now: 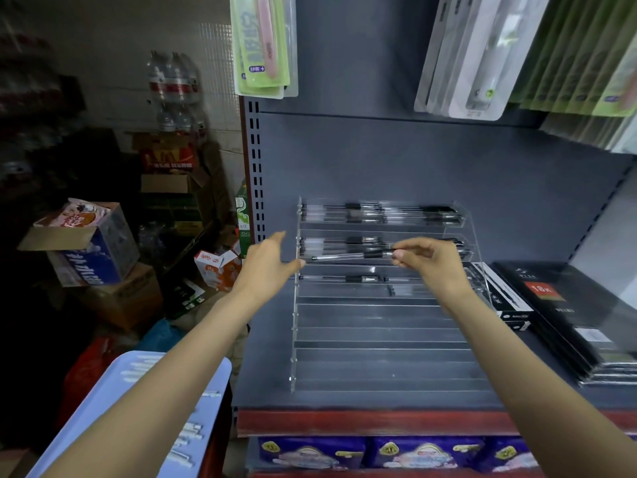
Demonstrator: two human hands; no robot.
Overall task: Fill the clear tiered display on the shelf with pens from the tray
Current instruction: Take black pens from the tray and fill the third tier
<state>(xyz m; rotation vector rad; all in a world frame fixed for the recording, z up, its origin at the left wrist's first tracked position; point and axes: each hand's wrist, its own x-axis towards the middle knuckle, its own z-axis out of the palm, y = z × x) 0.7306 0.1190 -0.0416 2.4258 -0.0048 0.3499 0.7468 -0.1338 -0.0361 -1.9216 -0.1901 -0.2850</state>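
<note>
Pinching one end of a clear pen (348, 256) between thumb and curled fingers (405, 254), the right hand (429, 262) holds it level in front of the upper tiers of the clear tiered display (379, 339). The pen has a transparent barrel with a dark grip section and lies roughly parallel to the tiers, its free end pointing toward the left hand (267, 262). That hand is spread with straight, relaxed fingers beside the display's left wall, its fingertips just by the pen's free end, holding nothing.

The display stands on the grey shelf (269, 381), against the back panel. Its top two tiers carry rows of pens (379, 213) lying lengthwise; the third tier holds a single pen (344, 278) on its left and what looks like another faint one to the right. The lower tiers show only bare acrylic.

A pale blue tray (110, 391) sits low at the left, under the left forearm, with several white-looking pens (186, 432) lying on it. To the right of the display on the same shelf lie stacks of black notebooks (568, 312). Packaged toothbrushes (263, 46) hang above. To the left, beyond the shelf upright, cardboard boxes (96, 243) and bottled water (172, 81) are piled on the floor.
</note>
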